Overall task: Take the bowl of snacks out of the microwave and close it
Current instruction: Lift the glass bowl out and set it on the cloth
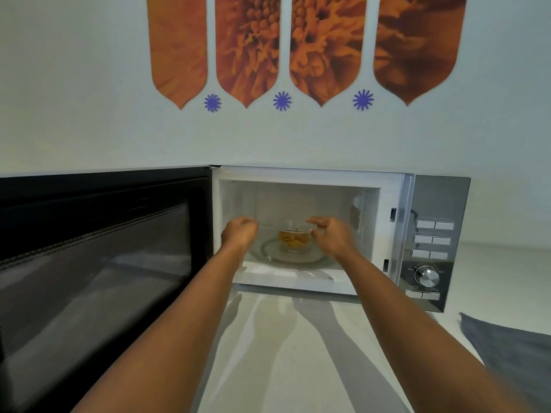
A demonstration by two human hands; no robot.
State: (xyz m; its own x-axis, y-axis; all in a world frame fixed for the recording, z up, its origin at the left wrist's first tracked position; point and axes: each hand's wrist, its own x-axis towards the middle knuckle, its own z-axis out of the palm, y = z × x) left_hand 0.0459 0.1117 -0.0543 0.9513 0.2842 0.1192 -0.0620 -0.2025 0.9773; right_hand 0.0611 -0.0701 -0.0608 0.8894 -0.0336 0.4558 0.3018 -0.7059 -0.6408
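A white microwave stands on the counter with its dark door swung wide open to the left. Inside, a clear glass bowl of yellow-orange snacks sits on the glass turntable. Both my hands are inside the cavity, one on each side of the bowl. My left hand is left of it with fingers loosely curled and holds nothing. My right hand is right of it, fingers spread toward the bowl's rim, a small gap away.
The microwave's silver control panel with buttons and a dial is on the right. A grey cloth lies on the white counter at the lower right. The open door fills the left side. The wall behind carries orange decorations.
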